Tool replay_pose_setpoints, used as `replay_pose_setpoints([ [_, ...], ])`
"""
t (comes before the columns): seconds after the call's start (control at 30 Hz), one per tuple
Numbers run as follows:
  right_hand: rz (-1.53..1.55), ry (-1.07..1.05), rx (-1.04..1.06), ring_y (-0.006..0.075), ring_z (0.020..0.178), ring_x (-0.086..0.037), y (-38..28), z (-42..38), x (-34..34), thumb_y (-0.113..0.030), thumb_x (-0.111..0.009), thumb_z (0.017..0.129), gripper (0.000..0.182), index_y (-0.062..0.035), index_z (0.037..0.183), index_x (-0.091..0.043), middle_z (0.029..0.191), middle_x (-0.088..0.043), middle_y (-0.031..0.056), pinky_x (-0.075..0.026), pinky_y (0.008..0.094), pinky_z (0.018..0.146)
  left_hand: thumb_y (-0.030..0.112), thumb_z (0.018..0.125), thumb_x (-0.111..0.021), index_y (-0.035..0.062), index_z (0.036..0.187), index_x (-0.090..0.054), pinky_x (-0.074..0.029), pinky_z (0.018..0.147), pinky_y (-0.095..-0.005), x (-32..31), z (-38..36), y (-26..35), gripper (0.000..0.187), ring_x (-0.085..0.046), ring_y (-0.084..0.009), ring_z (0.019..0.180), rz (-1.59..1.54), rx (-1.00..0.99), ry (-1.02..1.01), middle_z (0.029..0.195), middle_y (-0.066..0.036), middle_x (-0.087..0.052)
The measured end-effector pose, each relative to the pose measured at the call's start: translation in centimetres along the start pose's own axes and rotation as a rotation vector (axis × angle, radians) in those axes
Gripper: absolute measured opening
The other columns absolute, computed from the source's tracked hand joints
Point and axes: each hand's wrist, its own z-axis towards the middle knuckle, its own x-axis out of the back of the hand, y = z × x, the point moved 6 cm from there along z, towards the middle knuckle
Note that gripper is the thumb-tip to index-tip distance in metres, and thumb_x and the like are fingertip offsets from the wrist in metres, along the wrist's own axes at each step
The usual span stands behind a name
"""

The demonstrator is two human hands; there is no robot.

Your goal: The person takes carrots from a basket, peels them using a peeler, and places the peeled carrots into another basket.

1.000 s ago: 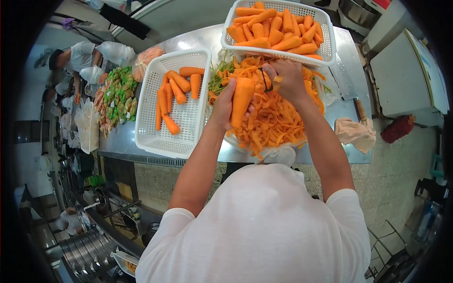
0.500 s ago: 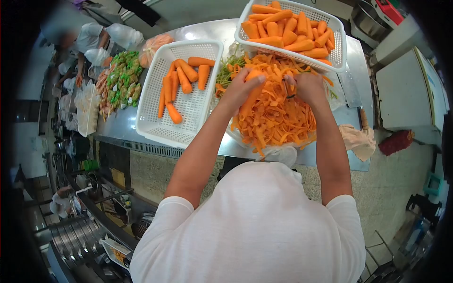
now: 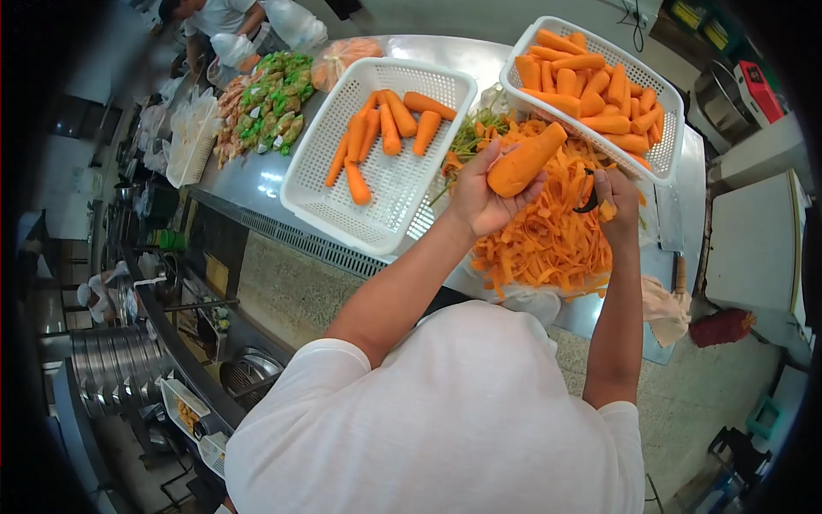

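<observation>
A thick, peeled-looking carrot [image 3: 527, 160] lies across the palm of my left hand [image 3: 479, 199], its broad end toward me and its fingers curled beneath. My right hand [image 3: 622, 206] grips a dark peeler [image 3: 588, 195], mostly covered by the fingers; an orange scrap hangs by it. Below both hands spreads a big heap of carrot peelings [image 3: 544, 248]. To the left, a white perforated basket [image 3: 330, 227] holds several carrots [image 3: 390, 128]. Another white basket [image 3: 664, 176], piled with carrots [image 3: 591, 90], stands beyond the peelings at the right.
A cleaver-like knife [image 3: 670, 218] and a crumpled cloth [image 3: 666, 313] lie at the table's right side. Green stems [image 3: 471, 137] stick out beside the peelings. Several green-tied bags [image 3: 274, 98] sit at the far left, near another person [image 3: 224, 21].
My hands have drawn apart. The left has turned palm up with the carrot exposed, and the right has moved away with the peeler. The view has swung left.
</observation>
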Motion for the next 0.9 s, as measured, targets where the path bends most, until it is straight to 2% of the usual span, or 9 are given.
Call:
replay_pose_setpoints([
  [0.07, -0.008, 0.014, 0.096, 0.026, 0.061, -0.045, -1.6, 0.6, -0.5, -0.033, -0.058, 0.104, 0.045, -0.0002, 0.074, -0.049, 0.065, -0.043, 0.0097, -0.034, 0.0407, 0.06, 0.037, 0.104, -0.057, 0.0073, 0.135, -0.053, -0.061, 0.084, -0.0378, -0.7, 0.3, -0.6, 0.043, -0.069, -0.0276, 0.105, -0.084, 0.018, -0.073, 0.121, -0.012, -0.066],
  [0.2, 0.028, -0.069, 0.279, 0.0302, 0.061, -0.045, -5.7, 1.4, -2.8, -0.028, -0.057, 0.103, 0.044, 0.0006, 0.071, -0.049, 0.065, -0.042, 0.0115, -0.034, 0.0426, 0.061, 0.038, 0.106, -0.049, 0.0126, 0.135, -0.052, -0.058, 0.075, -0.0354, 0.6, 0.6, -2.8, 0.039, -0.069, -0.0247, 0.091, 0.283, 0.162, 0.039, 0.116, -0.01, -0.067],
  [0.27, -0.022, -0.178, 0.266, 0.0316, 0.064, -0.048, -4.6, 1.9, -4.0, -0.031, -0.059, 0.102, 0.045, -0.0007, 0.07, -0.052, 0.066, -0.046, 0.0118, -0.034, 0.0438, 0.06, 0.034, 0.106, -0.048, 0.012, 0.133, -0.054, -0.058, 0.072, -0.0343, -0.4, 0.6, -3.4, 0.035, -0.069, -0.0219, 0.087, 0.247, 0.248, -0.152, 0.114, -0.01, -0.067],
  [0.4, -0.163, -0.201, 0.165, 0.0296, 0.067, -0.051, -4.2, 2.0, -3.0, -0.035, -0.059, 0.102, 0.046, -0.0049, 0.067, -0.054, 0.067, -0.05, 0.0092, -0.036, 0.0428, 0.064, 0.037, 0.108, -0.046, 0.0064, 0.131, -0.053, -0.06, 0.073, -0.0387, 0.7, 2.5, -2.0, 0.039, -0.068, -0.0233, 0.087, 0.238, 0.196, 0.052, 0.107, -0.01, -0.065],
  [0.47, -0.364, -0.041, 0.344, 0.0277, 0.069, -0.054, -5.7, 1.4, -2.3, -0.036, -0.063, 0.099, 0.043, -0.0092, 0.066, -0.056, 0.068, -0.053, 0.0068, -0.037, 0.0417, 0.069, 0.038, 0.108, -0.046, 0.0064, 0.128, -0.054, -0.06, 0.074, -0.0363, 0.4, 2.6, -1.7, 0.038, -0.068, -0.0221, 0.087, 0.274, 0.188, 0.079, 0.105, -0.009, -0.066],
  [0.67, -0.391, -0.014, 0.55, 0.028, 0.07, -0.056, -8.3, 0.5, -4.5, -0.037, -0.068, 0.094, 0.039, -0.0117, 0.066, -0.06, 0.067, -0.056, 0.0052, -0.039, 0.0414, 0.073, 0.036, 0.108, -0.047, 0.0091, 0.128, -0.056, -0.061, 0.07, -0.0353, 2.0, 3.6, -2.3, 0.035, -0.07, -0.019, 0.087, 0.269, 0.177, 0.127, 0.108, -0.008, -0.067],
  [0.8, -0.404, 0.017, 0.458, 0.0301, 0.068, -0.057, -4.1, 3.8, -2.7, -0.038, -0.068, 0.093, 0.039, -0.0104, 0.067, -0.062, 0.066, -0.059, 0.007, -0.04, 0.0421, 0.074, 0.034, 0.106, -0.049, 0.0078, 0.126, -0.058, -0.061, 0.063, -0.0348, 2.7, 2.7, -1.7, 0.034, -0.07, -0.0194, 0.086, 0.341, 0.286, -0.02, 0.107, -0.01, -0.067],
  [0.87, -0.582, 0.125, 0.244, 0.0314, 0.066, -0.058, -1.6, 5.3, -1.0, -0.037, -0.069, 0.092, 0.038, -0.0078, 0.068, -0.064, 0.063, -0.06, 0.0088, -0.041, 0.0426, 0.071, 0.034, 0.105, -0.049, 0.0072, 0.125, -0.058, -0.061, 0.062, -0.0345, 2.2, 2.3, -1.9, 0.034, -0.071, -0.0202, 0.085, 0.398, 0.326, -0.063, 0.106, -0.01, -0.067],
  [0.9, -0.472, 0.129, 0.209, 0.031, 0.066, -0.058, -0.2, 5.7, -0.6, -0.038, -0.07, 0.092, 0.038, -0.0069, 0.07, -0.065, 0.063, -0.06, 0.0085, -0.041, 0.0429, 0.071, 0.033, 0.105, -0.047, 0.007, 0.127, -0.057, -0.061, 0.062, -0.0346, 1.7, 2.0, -1.8, 0.035, -0.071, -0.0212, 0.083, 0.391, 0.301, 0.003, 0.106, -0.011, -0.067],
])
